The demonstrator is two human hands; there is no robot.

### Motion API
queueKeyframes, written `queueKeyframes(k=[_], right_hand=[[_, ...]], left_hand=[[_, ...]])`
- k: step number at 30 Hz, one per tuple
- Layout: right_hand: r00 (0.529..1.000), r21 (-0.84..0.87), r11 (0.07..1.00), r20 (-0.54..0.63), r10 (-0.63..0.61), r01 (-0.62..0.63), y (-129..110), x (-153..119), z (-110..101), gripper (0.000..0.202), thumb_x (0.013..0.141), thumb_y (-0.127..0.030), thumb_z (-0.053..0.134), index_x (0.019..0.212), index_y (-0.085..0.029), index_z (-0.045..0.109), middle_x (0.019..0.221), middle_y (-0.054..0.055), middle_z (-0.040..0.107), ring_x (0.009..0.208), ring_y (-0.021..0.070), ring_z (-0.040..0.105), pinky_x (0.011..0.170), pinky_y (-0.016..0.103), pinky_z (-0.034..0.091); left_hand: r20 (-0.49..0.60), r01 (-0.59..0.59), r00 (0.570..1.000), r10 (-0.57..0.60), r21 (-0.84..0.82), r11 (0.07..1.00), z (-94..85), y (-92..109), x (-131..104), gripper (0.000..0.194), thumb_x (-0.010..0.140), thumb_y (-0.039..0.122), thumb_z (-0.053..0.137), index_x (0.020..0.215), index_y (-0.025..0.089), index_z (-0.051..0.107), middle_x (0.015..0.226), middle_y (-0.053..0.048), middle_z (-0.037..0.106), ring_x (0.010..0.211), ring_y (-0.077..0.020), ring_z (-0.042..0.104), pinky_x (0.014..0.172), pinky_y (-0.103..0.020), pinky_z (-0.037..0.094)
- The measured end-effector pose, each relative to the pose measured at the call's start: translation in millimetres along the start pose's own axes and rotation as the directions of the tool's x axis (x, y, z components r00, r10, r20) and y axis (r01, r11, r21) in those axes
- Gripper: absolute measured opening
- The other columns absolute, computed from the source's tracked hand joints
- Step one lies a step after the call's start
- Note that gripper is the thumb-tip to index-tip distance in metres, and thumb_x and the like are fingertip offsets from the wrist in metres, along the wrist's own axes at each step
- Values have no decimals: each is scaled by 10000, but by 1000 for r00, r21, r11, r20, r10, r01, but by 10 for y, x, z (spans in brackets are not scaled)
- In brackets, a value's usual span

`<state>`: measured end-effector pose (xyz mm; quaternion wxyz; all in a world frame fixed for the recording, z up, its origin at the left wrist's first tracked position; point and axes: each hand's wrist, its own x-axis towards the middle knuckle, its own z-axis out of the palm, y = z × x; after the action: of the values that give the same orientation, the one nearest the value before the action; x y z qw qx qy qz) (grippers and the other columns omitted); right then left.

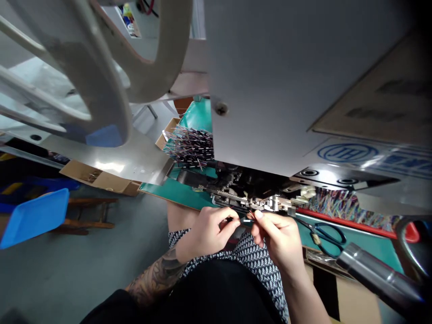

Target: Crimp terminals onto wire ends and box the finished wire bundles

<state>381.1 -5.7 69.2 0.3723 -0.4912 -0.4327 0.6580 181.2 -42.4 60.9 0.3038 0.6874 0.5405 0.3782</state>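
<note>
My left hand [211, 230] is closed in a pinch, thumb against forefinger, on the end of a thin dark wire. Facing it, my right hand [278, 234] pinches a short thin wire [250, 215] with a reddish part and a small white piece showing. The fingertips of both hands are close together over my lap, just in front of the machine's metal working parts [243, 200]. How the wire ends meet is too small to make out. Beside my right hand, dark-handled scissors [326, 236] lie on the green tabletop [371, 249].
A large grey machine body [270, 90] hangs over the work spot. A heap of dark wires [192, 146] lies behind on the left, and a red-edged tray [357, 223] of multicoloured wires is at right. A grey tube [378, 272], cardboard box [101, 177] and blue stool [37, 216] stand around.
</note>
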Motion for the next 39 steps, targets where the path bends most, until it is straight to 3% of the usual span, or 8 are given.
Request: queueKeyframes(k=[7, 10, 16, 24, 30, 33, 35, 39], right_hand=[[997, 62, 997, -56, -48, 51, 144, -36, -50, 327, 850, -439, 889, 691, -165, 811, 573, 47, 694, 450, 126, 591, 434, 222, 462], [981, 115, 984, -152, -119, 138, 237, -13, 9, 301, 856, -427, 879, 729, -159, 828, 573, 48, 693, 443, 134, 593, 424, 230, 466], [961, 211, 966, -260, -91, 148, 226, 47, 145, 329, 851, -415, 873, 692, -137, 800, 502, 17, 615, 391, 86, 495, 393, 200, 386], [958, 186, 974, -276, -78, 133, 208, 81, 176, 325, 866, -415, 873, 715, -134, 809, 495, 3, 597, 391, 80, 469, 400, 207, 361], [943, 71, 989, -319, -98, 127, 223, 53, 168, 359, 862, -452, 869, 675, -153, 802, 536, 19, 636, 424, 112, 523, 401, 224, 392], [958, -27, 995, -270, -96, 92, 114, 32, 132, 358, 844, -479, 867, 692, -160, 815, 540, 28, 658, 427, 120, 539, 408, 222, 406], [986, -68, 997, -160, -46, 36, 25, 23, 74, 390, 836, -506, 866, 669, -160, 802, 524, 29, 652, 413, 108, 522, 401, 209, 384], [997, -130, 992, 73, 19, -9, -73, 20, -87, 514, 877, -554, 826, 565, -157, 729, 470, 38, 619, 405, 92, 492, 409, 196, 378]], left_hand=[[115, 157, 984, -138, -188, 969, -22, 20, 11, 135, 983, 181, 683, 852, 165, 707, 565, 67, 555, 449, -61, 387, 468, -238, 289], [37, 110, 994, -106, -122, 986, 62, 19, 0, 135, 993, 187, 665, 859, 168, 673, 606, 51, 599, 473, -67, 448, 487, -238, 317], [-161, -38, 986, 49, 68, 997, 245, 2, -7, 146, 1015, 179, 611, 873, 180, 641, 801, -18, 717, 672, -134, 653, 625, -275, 465], [-215, -20, 976, 46, 119, 993, 295, 6, -38, 149, 1026, 169, 617, 879, 193, 631, 810, 4, 728, 683, -139, 670, 635, -285, 483], [-189, -107, 971, 145, 197, 975, 253, -51, -27, 159, 1051, 139, 586, 938, 186, 687, 879, -24, 758, 777, -159, 720, 700, -284, 524], [-142, -178, 967, 211, 218, 960, 198, -68, -13, 168, 1061, 127, 578, 978, 180, 714, 939, -39, 777, 828, -164, 733, 742, -285, 536], [-94, -194, 972, 214, 188, 963, 139, -51, -1, 158, 1054, 129, 590, 979, 177, 720, 916, -28, 771, 808, -157, 722, 735, -285, 527], [9, -69, 998, 69, 71, 995, 3, 14, 23, 130, 1026, 169, 640, 924, 171, 720, 736, 21, 695, 603, -110, 597, 599, -275, 441]])
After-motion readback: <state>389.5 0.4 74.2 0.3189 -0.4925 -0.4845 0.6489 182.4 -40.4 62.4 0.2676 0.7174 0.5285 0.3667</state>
